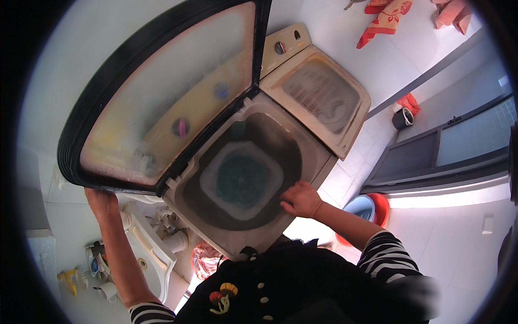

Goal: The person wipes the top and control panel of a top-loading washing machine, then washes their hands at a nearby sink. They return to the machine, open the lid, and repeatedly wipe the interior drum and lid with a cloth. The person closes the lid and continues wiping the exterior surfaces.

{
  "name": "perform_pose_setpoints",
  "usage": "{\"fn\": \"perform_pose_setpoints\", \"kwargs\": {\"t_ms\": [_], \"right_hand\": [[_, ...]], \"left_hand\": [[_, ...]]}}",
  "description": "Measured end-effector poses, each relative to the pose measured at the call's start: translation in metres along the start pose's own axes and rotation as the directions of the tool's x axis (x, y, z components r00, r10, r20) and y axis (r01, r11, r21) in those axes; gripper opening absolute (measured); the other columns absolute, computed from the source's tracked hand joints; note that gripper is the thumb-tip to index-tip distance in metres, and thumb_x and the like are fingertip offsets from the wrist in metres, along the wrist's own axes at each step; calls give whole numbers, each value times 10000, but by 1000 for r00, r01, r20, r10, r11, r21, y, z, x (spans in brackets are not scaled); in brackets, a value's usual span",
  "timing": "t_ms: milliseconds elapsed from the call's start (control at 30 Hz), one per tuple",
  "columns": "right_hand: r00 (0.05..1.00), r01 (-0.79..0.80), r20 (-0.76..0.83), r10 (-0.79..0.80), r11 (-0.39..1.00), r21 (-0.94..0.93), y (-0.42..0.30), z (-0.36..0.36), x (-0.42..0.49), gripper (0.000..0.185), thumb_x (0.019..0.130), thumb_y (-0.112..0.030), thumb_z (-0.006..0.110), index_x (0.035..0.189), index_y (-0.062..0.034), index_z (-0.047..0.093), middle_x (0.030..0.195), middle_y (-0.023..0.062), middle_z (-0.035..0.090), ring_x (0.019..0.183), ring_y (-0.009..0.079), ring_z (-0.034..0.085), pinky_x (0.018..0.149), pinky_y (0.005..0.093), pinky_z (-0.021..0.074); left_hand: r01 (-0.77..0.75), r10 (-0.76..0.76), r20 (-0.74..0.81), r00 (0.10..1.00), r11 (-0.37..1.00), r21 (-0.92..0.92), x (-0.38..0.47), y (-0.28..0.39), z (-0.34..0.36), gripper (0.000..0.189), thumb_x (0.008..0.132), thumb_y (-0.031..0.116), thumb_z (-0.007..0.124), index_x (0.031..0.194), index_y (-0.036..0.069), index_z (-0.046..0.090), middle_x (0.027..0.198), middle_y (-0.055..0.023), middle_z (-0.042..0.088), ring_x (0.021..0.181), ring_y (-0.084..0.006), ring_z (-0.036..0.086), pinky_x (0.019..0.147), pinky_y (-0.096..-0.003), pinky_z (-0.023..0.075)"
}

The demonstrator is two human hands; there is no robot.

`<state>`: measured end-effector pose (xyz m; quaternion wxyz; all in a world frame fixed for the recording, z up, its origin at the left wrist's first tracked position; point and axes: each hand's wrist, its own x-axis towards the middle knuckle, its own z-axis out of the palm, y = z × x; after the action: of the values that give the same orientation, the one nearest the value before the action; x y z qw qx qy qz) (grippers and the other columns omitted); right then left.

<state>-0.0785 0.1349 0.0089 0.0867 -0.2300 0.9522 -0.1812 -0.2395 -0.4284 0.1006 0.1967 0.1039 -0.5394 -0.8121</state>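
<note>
A twin-tub washing machine (pixel 315 170) stands in front of me, its plastic body yellowed. Its large wash lid (pixel 162 101), a fogged clear pane in a black frame, is raised. My left hand (pixel 101 202) grips the lid's lower left corner; the frame hides part of the fingers. Below the lid is the uncovered wash tub (pixel 271 125), with a green round pulsator (pixel 243 180) at its bottom. My right hand (pixel 301 199) is over the tub's near right rim, fingers curled, with nothing visible in it. Whether it touches the rim is unclear.
The spin-side lid (pixel 323 95) is down, below a control knob (pixel 280 48). A white washbasin (pixel 151 251) is left, near a basin of laundry (pixel 206 259). Blue (pixel 360 208) and red (pixel 380 208) basins stand right. Towels (pixel 384 20) hang above; a dark bin (pixel 402 118) is beyond.
</note>
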Motion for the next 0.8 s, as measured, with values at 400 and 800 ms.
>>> {"fn": "perform_pose_setpoints", "kwargs": {"t_ms": [400,800], "right_hand": [[999,-28,-34,26,998,-48,-2,6,-1,236,833,-337,632,880,-126,726,859,99,693,883,297,653,917,446,469],[996,-3,-95,3,1000,6,0,10,4,194,816,-270,666,925,-121,724,870,89,700,891,280,669,915,460,475]], "left_hand": [[-27,28,-38,999,999,26,-17,11,28,349,997,184,560,1285,-13,563,1264,-81,608,1152,-197,579,1020,-353,451],[-204,180,109,978,934,293,-10,7,12,297,957,25,523,1233,-49,601,1207,-142,659,1113,-274,620,988,-329,453]]}}
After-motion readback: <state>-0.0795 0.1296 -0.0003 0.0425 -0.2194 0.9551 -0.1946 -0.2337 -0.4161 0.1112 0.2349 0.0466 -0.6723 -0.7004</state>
